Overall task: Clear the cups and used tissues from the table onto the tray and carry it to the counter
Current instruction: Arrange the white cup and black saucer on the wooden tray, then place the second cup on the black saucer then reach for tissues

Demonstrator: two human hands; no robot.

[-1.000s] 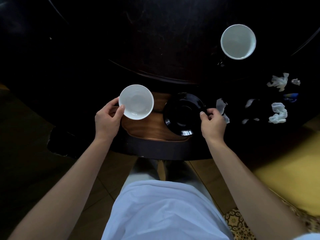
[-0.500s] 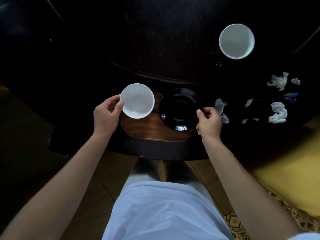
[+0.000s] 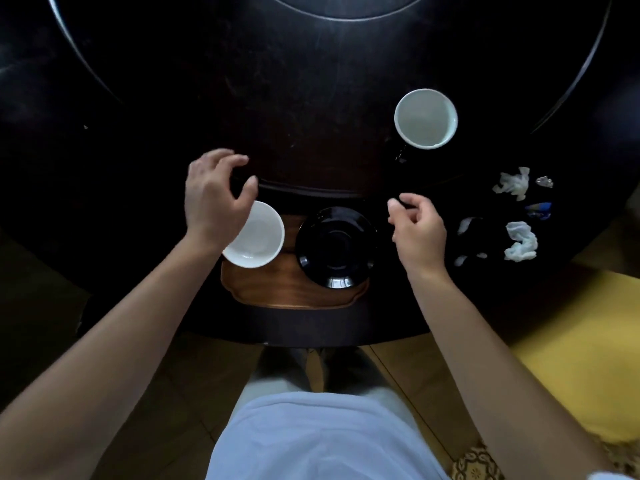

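A wooden tray (image 3: 273, 289) lies at the near edge of the dark round table (image 3: 311, 98). On it rest a small white cup (image 3: 258, 239) at the left and a black saucer (image 3: 336, 247) at the right. My left hand (image 3: 214, 195) hovers above the white cup's left rim, fingers spread, holding nothing. My right hand (image 3: 417, 230) hangs just right of the saucer, fingers loosely curled and empty. A larger white cup (image 3: 425, 118) stands farther back on the right. Crumpled white tissues (image 3: 519, 242) (image 3: 512, 183) lie at the right edge, with small scraps (image 3: 464, 225) near my right hand.
A small blue wrapper (image 3: 538, 208) and a tiny foil scrap (image 3: 544, 181) lie among the tissues. A raised round centre section (image 3: 346, 8) fills the middle of the table. A yellow cushion (image 3: 571, 341) sits below the table at the right.
Both hands have let go: the left released the white cup on the tray and lifted away, the right released the black saucer and moved right. The camera view has shifted forward over the table.
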